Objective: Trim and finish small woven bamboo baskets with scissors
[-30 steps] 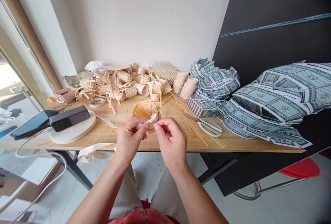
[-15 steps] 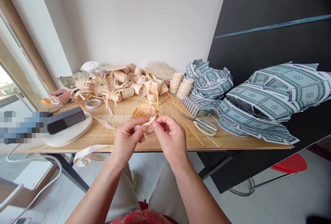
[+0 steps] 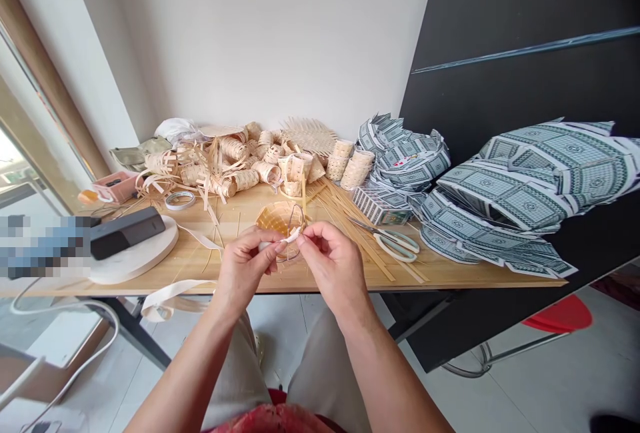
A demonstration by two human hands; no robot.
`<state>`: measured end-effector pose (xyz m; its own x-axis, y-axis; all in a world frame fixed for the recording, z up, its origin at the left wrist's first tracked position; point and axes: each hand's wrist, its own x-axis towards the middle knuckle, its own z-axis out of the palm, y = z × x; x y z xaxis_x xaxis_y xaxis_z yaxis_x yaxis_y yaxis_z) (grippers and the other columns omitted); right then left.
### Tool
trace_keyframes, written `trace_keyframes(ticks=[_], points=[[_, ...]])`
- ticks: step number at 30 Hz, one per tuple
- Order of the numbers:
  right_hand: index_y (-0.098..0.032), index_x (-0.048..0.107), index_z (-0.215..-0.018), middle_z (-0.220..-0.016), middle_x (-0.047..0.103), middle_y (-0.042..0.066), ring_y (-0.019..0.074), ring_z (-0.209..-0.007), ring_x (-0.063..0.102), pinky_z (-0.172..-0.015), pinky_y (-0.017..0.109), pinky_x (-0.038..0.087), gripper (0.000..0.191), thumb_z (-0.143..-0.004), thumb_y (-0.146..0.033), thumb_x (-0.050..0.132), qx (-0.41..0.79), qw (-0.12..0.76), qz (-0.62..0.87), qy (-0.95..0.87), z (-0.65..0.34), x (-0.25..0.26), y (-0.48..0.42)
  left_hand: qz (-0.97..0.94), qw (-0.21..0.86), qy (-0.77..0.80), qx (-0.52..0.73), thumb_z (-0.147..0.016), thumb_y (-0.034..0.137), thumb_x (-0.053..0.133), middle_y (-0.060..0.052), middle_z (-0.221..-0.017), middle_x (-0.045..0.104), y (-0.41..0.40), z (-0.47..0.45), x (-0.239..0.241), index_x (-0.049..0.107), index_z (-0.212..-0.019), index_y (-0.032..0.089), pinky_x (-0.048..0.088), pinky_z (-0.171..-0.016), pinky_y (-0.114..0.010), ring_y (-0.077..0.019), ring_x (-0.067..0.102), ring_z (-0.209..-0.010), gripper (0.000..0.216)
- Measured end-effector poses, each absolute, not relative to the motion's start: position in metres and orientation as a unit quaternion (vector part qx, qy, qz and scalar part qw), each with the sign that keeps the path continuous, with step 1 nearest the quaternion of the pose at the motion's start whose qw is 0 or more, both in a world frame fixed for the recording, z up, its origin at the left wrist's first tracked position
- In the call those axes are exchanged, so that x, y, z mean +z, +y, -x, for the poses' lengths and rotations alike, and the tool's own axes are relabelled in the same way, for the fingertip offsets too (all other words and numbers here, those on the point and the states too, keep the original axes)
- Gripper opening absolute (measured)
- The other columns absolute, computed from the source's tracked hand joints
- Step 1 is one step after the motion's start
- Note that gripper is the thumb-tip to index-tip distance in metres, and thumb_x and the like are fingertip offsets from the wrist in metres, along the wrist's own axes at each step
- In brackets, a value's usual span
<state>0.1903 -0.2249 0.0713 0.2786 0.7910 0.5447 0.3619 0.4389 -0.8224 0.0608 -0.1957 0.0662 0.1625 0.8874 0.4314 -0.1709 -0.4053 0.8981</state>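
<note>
Between the fingertips of both hands is a short white strip [image 3: 293,236], perhaps tape or ribbon. My left hand [image 3: 243,270] pinches its left end with thumb and forefinger, and my right hand [image 3: 334,263] pinches the other end. A thin dark loop [image 3: 303,213], which looks like wire or cord, curves out behind the strip; whether the strip is wound on it I cannot tell. Just beyond my fingers sits a small shallow woven basket [image 3: 276,216], its near side hidden by the hands.
Woven cylinders [image 3: 245,180] and loose strips are heaped at the back. Scissors [image 3: 395,243] and thin bamboo strips [image 3: 365,243] lie to the right, near folded-card structures [image 3: 510,180]. On the left are a tape roll [image 3: 180,201], a round white board [image 3: 167,246] and an off-white ribbon [image 3: 163,300] over the table edge.
Both hands keep their pinch on the white strip. My right hand has shifted very slightly to the right; the strip's right part looks a little straighter.
</note>
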Motion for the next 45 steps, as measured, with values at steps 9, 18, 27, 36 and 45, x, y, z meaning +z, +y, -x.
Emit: trace_keyframes(ticks=[9, 18, 27, 36, 45], points=[[-0.020, 0.054, -0.076, -0.069, 0.055, -0.001, 0.0116, -0.058, 0.052, -0.053, 0.023, 0.043, 0.005, -0.081, -0.019, 0.055, 0.014, 0.668, 0.474, -0.574, -0.198, 0.064, -0.231, -0.584, 0.465, 0.311, 0.588, -0.065, 0.028, 0.072, 0.004, -0.058, 0.051, -0.192, -0.059, 0.063, 0.069, -0.068, 0.016, 0.036, -0.038, -0.016, -0.0029, 0.046, -0.040, 0.013], [-0.021, 0.059, -0.087, -0.074, 0.057, 0.003, 0.0151, -0.067, 0.052, -0.063, 0.026, 0.043, 0.015, -0.085, -0.007, 0.052, -0.274, 0.503, 0.387, -0.722, -0.189, 0.058, -0.236, -0.561, 0.486, 0.317, 0.591, -0.067, 0.030, 0.071, 0.004, -0.059, 0.052, -0.189, -0.061, 0.060, 0.068, -0.068, 0.015, 0.034, -0.038, -0.016, -0.0026, 0.044, -0.040, 0.015], [-0.022, 0.063, -0.089, -0.070, 0.059, 0.001, 0.0140, -0.061, 0.048, -0.060, 0.028, 0.038, 0.019, -0.086, -0.007, 0.051, -0.336, 0.461, 0.346, -0.744, -0.196, 0.061, -0.221, -0.541, 0.516, 0.336, 0.573, -0.060, 0.036, 0.075, 0.005, -0.047, 0.048, -0.191, -0.063, 0.060, 0.067, -0.067, 0.014, 0.032, -0.037, -0.016, -0.0042, 0.041, -0.038, 0.025], [-0.018, 0.061, -0.068, -0.067, 0.064, 0.002, 0.0146, -0.064, 0.053, -0.057, 0.029, 0.045, 0.028, -0.087, -0.007, 0.043, -0.250, 0.486, 0.213, -0.810, -0.180, 0.072, -0.255, -0.542, 0.527, 0.351, 0.553, -0.057, 0.032, 0.075, 0.005, -0.048, 0.051, -0.194, -0.064, 0.067, 0.066, -0.065, 0.014, 0.032, -0.037, -0.016, -0.0042, 0.041, -0.038, 0.022], [-0.026, 0.052, -0.103, -0.077, 0.064, -0.001, 0.0107, -0.064, 0.059, -0.058, 0.022, 0.049, 0.024, -0.090, -0.009, 0.041, 0.047, 0.602, 0.288, -0.744, -0.177, 0.052, -0.257, -0.612, 0.403, 0.339, 0.590, -0.066, 0.028, 0.070, 0.003, -0.061, 0.054, -0.194, -0.063, 0.063, 0.070, -0.067, 0.017, 0.035, -0.040, -0.017, -0.0045, 0.043, -0.043, 0.010]])
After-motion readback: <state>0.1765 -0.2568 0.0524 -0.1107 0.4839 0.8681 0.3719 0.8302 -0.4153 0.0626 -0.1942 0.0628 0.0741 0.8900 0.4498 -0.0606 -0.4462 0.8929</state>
